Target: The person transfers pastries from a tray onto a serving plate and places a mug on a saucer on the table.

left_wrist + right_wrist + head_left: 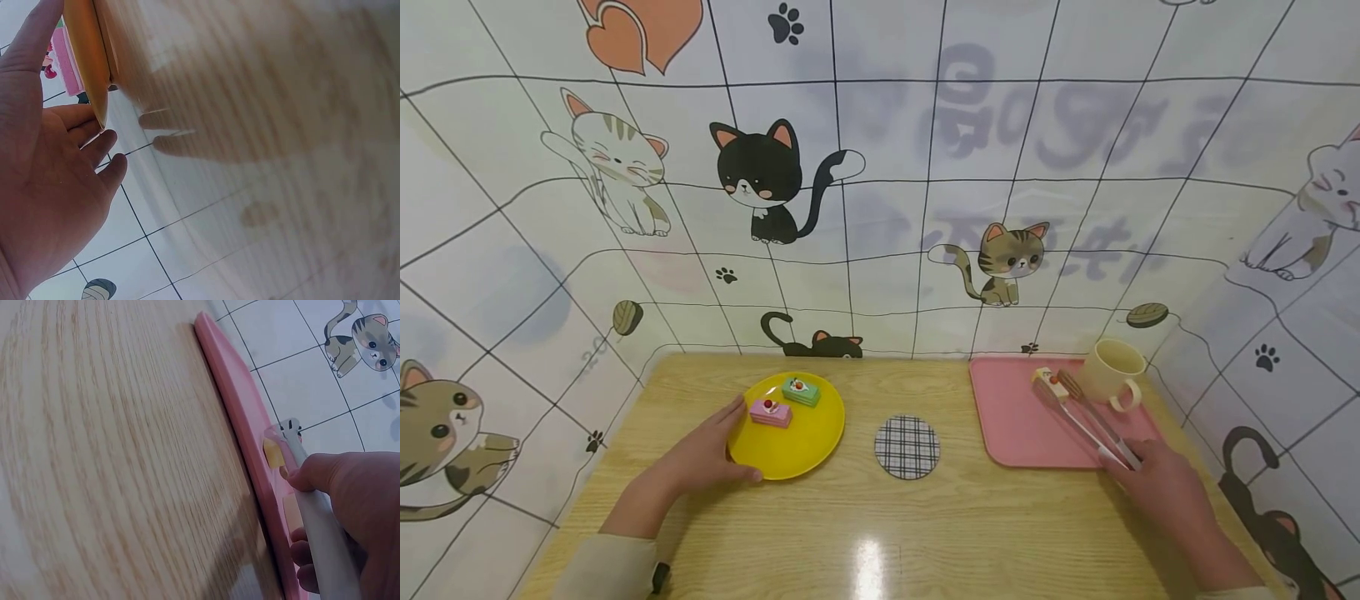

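Observation:
My left hand (703, 454) touches the left rim of a yellow plate (808, 454), thumb and fingers spread along its edge. On that plate sit a pink toy cake slice (771, 413) and a green toy cake slice (801, 392). Over on the right, my right hand (1168, 492) grips white-handled tongs (1093, 429). The tongs' tips stand on either side of a yellow toy cake slice (1051, 382) on the pink tray (1011, 421); whether they touch it I cannot tell. In the right wrist view, the thumb presses on the tongs' white handle (325, 544).
A cream mug (1112, 371) stands at the tray's back right, beside the tongs. Between plate and tray lies a round checked coaster (907, 447). Walls covered with cat-patterned sheeting (887, 217) enclose the wooden table (820, 533) at the back and sides.

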Motion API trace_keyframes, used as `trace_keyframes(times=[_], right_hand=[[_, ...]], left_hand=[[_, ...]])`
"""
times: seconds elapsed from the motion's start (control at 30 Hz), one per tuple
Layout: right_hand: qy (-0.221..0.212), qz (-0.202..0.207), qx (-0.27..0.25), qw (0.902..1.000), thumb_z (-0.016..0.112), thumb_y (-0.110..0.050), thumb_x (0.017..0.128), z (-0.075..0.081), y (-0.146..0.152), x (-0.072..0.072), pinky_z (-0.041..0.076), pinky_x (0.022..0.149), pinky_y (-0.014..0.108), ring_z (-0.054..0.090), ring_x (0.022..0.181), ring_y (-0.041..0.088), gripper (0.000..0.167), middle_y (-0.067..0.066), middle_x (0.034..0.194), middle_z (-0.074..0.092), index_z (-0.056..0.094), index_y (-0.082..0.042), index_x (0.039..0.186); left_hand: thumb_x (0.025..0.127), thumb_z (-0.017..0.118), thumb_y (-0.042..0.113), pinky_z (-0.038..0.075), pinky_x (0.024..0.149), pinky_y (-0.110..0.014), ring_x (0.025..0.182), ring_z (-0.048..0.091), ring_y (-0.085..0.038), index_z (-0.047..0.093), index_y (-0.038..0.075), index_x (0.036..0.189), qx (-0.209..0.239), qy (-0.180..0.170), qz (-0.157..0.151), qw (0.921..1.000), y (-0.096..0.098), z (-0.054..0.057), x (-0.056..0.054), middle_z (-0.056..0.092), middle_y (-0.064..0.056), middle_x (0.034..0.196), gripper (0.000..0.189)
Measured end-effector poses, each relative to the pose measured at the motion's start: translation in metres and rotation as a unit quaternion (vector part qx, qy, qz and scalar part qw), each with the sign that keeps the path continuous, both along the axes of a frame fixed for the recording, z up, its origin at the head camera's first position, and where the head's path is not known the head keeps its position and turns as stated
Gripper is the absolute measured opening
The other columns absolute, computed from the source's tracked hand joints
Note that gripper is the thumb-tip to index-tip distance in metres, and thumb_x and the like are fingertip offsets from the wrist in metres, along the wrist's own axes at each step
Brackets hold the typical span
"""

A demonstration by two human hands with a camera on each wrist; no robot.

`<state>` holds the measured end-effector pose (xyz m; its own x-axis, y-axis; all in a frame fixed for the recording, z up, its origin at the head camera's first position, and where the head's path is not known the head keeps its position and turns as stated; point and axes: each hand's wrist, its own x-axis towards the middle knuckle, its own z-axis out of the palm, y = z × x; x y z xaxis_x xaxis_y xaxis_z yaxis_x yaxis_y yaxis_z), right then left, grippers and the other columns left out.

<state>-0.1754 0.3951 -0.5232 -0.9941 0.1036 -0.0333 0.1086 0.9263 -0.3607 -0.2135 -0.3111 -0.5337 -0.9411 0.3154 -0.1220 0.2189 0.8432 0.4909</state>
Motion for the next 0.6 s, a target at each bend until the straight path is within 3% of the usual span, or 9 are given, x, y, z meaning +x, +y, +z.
trace_keyframes(times=[0.13, 0.33, 0.47, 0.6], right_hand=[[0.01, 0.007, 0.003, 0.9999, 0.078, -0.042, 0.102, -0.0005, -0.0004, 0.0002, 0.035, 0.056, 0.037, 0.048, 0.066, 0.023, 0.04, 0.004, 0.075, 0.048, 0.064, -0.009, 0.086], [-0.006, 0.002, -0.003, 1.0, 0.077, -0.041, 0.103, 0.0018, -0.0015, -0.0002, 0.037, 0.056, 0.037, 0.05, 0.067, 0.024, 0.039, 0.005, 0.076, 0.051, 0.067, -0.005, 0.089], [-0.021, -0.007, -0.019, 0.9996, 0.075, -0.04, 0.105, 0.0037, -0.0032, 0.0004, 0.039, 0.057, 0.038, 0.052, 0.069, 0.024, 0.048, 0.005, 0.077, 0.057, 0.073, 0.008, 0.105], [-0.006, -0.005, -0.019, 0.9998, 0.074, -0.037, 0.106, 0.0038, -0.0042, 0.0015, 0.038, 0.057, 0.038, 0.05, 0.068, 0.022, 0.047, 0.004, 0.076, 0.058, 0.077, 0.009, 0.118]], left_hand=[[0.079, 0.095, 0.062, 0.029, 0.129, -0.067, 0.162, 0.028, -0.053, 0.032, -0.007, 0.17, 0.001, 0.003, 0.0, 1.0, -0.0009, -0.001, -0.0002, 0.023, -0.027, 0.18, 0.13], [0.079, 0.095, 0.062, 0.029, 0.129, -0.067, 0.162, 0.028, -0.053, 0.032, -0.007, 0.17, 0.002, 0.003, -0.001, 1.0, -0.0011, -0.0009, -0.0006, 0.023, -0.027, 0.18, 0.13], [0.079, 0.095, 0.062, 0.029, 0.129, -0.067, 0.162, 0.028, -0.053, 0.033, -0.007, 0.17, 0.003, 0.001, 0.0, 1.0, -0.0017, -0.0014, -0.0005, 0.023, -0.027, 0.18, 0.13], [0.079, 0.095, 0.062, 0.029, 0.129, -0.067, 0.162, 0.028, -0.053, 0.032, -0.006, 0.17, 0.004, -0.001, -0.001, 1.0, -0.0014, -0.0009, -0.0004, 0.023, -0.027, 0.18, 0.13]])
